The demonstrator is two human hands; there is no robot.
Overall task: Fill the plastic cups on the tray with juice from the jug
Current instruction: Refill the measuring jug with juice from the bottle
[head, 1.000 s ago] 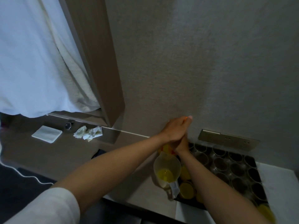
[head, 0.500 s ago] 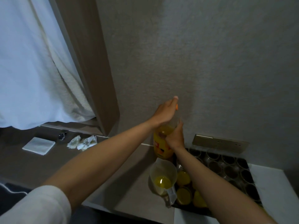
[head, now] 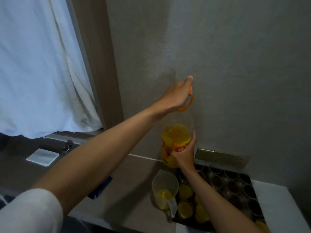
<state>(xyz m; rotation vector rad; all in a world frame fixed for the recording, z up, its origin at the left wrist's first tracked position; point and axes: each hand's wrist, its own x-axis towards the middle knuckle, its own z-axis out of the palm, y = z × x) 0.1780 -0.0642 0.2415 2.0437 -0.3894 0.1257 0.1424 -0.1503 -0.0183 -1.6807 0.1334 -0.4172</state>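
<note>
A large clear juice bottle (head: 175,140) with a yellow label stands against the wall, partly full of orange juice. My left hand (head: 178,96) is up at its top, gripping the orange cap and handle ring (head: 189,100). My right hand (head: 184,153) grips the bottle's body at the label. In front stands a clear plastic jug (head: 164,190) with a little juice at the bottom. Right of the jug lies a dark tray (head: 252,195) of plastic cups: several near ones (head: 185,207) hold juice, the far ones (head: 230,184) look empty.
A wall socket plate (head: 222,157) sits behind the tray. On the counter to the left lie a white folded napkin (head: 42,156), a small metal item (head: 66,147) and a dark blue object (head: 99,187). A white curtain (head: 37,64) hangs at the left.
The bottle has been raised upright: my left hand rose with the orange cap end, and my right hand slid from near the top down to the label. The view tilted upward.
</note>
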